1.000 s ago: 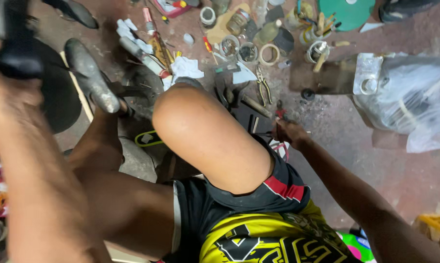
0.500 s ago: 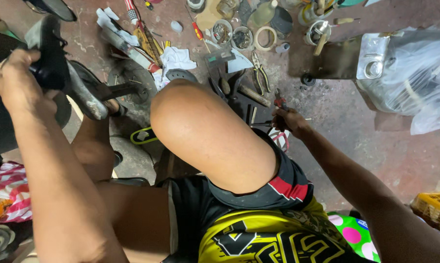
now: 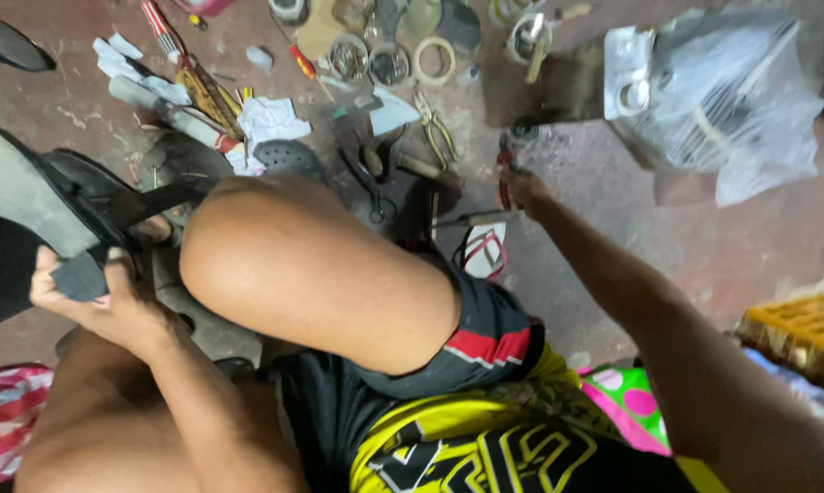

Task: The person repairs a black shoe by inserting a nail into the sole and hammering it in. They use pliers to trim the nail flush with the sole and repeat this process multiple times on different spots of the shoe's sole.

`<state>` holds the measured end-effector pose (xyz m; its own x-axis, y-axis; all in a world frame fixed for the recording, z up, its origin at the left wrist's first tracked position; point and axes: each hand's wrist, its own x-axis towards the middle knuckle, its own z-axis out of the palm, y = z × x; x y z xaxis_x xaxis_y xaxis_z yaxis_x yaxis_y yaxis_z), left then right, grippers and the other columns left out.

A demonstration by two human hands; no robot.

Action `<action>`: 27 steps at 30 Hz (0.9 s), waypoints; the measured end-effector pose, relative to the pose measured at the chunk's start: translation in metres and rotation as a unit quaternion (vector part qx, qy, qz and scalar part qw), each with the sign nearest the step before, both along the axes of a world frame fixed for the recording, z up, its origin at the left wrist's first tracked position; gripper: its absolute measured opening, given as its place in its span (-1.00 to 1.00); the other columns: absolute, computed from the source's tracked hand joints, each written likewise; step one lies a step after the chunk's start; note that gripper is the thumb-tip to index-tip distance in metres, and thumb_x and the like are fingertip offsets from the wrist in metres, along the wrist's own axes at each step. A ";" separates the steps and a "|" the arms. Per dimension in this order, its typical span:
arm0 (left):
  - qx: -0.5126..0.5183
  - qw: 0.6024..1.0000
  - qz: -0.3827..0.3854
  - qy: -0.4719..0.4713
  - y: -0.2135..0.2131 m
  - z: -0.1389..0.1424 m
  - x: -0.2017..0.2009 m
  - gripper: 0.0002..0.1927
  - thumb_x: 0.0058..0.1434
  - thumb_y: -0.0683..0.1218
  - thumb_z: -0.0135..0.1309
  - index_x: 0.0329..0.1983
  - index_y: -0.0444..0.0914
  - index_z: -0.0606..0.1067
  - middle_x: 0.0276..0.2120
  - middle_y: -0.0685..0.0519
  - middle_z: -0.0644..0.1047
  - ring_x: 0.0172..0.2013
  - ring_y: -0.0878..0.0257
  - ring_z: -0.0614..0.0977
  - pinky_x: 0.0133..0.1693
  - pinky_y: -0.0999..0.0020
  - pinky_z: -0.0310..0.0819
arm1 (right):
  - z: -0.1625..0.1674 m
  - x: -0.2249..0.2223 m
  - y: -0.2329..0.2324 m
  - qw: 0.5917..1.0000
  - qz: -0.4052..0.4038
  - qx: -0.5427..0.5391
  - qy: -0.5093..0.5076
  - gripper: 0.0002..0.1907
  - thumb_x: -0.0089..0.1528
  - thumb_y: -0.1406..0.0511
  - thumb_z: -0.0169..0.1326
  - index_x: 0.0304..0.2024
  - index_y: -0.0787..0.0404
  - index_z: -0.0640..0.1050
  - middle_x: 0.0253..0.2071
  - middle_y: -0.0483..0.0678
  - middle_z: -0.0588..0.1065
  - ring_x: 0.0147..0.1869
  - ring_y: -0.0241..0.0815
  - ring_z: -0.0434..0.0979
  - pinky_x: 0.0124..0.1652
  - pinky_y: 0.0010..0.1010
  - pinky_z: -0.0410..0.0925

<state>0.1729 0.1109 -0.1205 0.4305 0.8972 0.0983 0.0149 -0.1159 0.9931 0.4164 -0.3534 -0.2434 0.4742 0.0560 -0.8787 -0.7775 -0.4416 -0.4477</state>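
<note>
The person sits low on the reddish concrete floor [image 3: 631,237] with one bare knee raised, and the work in hand looks like shoe repair. The left hand [image 3: 110,306] is closed firmly around the heel end of a dark shoe with a worn grey sole [image 3: 28,205], thumb and fingers clamped on it, the sole turned upward and held off to the left of the knee. The right hand [image 3: 521,192] is stretched out to the scatter of tools on the floor, its fingers curled at a red-handled tool [image 3: 505,164]; from here I cannot tell whether they have actually closed on it or only touch it. Just beside it lie a pair of yellow-handled pliers [image 3: 437,137], black scissors [image 3: 368,183], a red-handled screwdriver [image 3: 304,64] and some white paper scraps [image 3: 270,119]; a crumpled clear plastic bag [image 3: 731,100] sits well apart to the right. I judge the step to be fetching a tool while the shoe is steadied. The next move calls for a sure hold on that handle, then bringing it across the knee to the sole without loosening the left hand.
</note>
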 end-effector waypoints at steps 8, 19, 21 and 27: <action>-0.173 0.973 -0.009 -0.150 -0.005 -0.012 -0.006 -0.38 0.29 -0.37 0.13 0.33 -0.24 0.15 0.11 -0.09 0.35 -0.02 0.15 0.44 0.09 0.29 0.41 | 0.000 0.006 0.025 0.989 0.074 -0.090 -0.089 -0.60 0.28 0.06 0.11 -0.07 0.24 0.57 -0.39 -0.01 0.53 -0.36 -0.06 0.56 -0.33 -0.16 0.44; 0.166 0.979 0.014 0.117 -0.007 -0.021 0.010 -0.43 0.31 -0.40 0.20 0.27 -0.30 0.20 0.30 -0.18 0.29 0.33 -0.02 0.31 0.40 0.09 0.03 | -0.015 -0.036 0.023 0.678 0.657 -0.234 -0.230 -0.47 0.09 0.07 0.27 0.05 0.13 0.51 0.09 0.15 0.43 0.16 0.16 0.48 0.04 0.00 0.38; 0.013 0.998 0.048 0.027 -0.007 -0.020 0.016 -0.40 0.34 -0.33 0.21 0.34 -0.26 0.20 0.29 -0.13 0.31 0.31 0.05 0.36 0.41 0.16 0.14 | -0.015 -0.048 0.020 0.686 0.659 -0.206 -0.229 -0.40 -0.02 0.17 0.31 0.07 0.11 0.49 0.12 0.13 0.39 0.17 0.17 0.46 0.00 -0.02 0.39; 0.092 0.987 0.066 0.113 -0.009 -0.010 0.022 -0.41 0.34 -0.25 0.36 0.31 -0.27 0.30 0.40 -0.18 0.27 0.45 -0.02 0.27 0.51 0.13 0.00 | -0.008 -0.068 0.033 0.697 0.623 -0.240 -0.263 -0.74 0.34 0.25 0.03 0.08 0.05 0.47 0.08 0.13 0.43 0.15 0.25 0.49 0.03 0.09 0.39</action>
<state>0.1949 0.1022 -0.1309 0.3409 0.9227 0.1803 0.2609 -0.2771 0.9247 0.3483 -0.3204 -0.2518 0.5842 0.4719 -0.6603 0.5583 -0.8242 -0.0950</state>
